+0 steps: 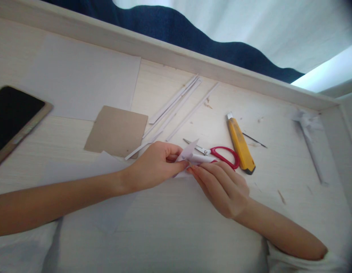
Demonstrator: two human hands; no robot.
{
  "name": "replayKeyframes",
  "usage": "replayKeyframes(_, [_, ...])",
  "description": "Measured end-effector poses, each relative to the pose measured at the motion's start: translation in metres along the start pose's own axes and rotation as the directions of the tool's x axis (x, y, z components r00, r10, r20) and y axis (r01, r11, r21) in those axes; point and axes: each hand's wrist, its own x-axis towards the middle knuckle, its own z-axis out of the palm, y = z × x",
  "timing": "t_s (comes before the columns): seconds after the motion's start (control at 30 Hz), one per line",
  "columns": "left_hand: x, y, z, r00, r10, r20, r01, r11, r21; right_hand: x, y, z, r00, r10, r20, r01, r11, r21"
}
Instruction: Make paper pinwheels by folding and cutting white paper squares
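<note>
My left hand [157, 163] and my right hand [221, 185] meet at the middle of the pale wooden desk [278, 159]. Both pinch a small folded piece of white paper [190, 153], the left with thumb and fingers closed on its left part, the right with fingertips pressed on its right part. Just behind the paper lie red-handled scissors [225, 154], partly hidden by it. A yellow utility knife [240, 144] lies to the right of the scissors.
A brown cardboard piece [116, 131] and a large white sheet [85, 77] lie at the left, with a dark phone [13, 117] at the far left. Several thin paper strips [176, 104] lie behind. A rolled paper stick [310, 142] rests at the right. A raised rim [193, 62] bounds the desk.
</note>
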Motion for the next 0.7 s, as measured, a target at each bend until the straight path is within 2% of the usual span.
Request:
replayKeyframes(0.33, [0.0007,-0.0028,-0.0006,1.0,0.01,-0.009,-0.009,0.999,0.036,-0.0009,0.0005,-0.0012,0.997,-0.011,0.072,0.004,0.996,0.093])
replayKeyframes(0.63, [0.0001,-0.0031,-0.0009,1.0,0.027,0.006,-0.027,1.0,0.013,0.0004,0.0,0.0017,0.999,0.04,0.014,-0.04,0.999,0.001])
replayKeyframes(0.7, [-0.0001,-0.0028,-0.0008,1.0,0.024,0.002,-0.024,1.0,0.016,0.0018,0.0002,0.0015,1.0,0.004,0.005,-0.004,1.0,-0.015])
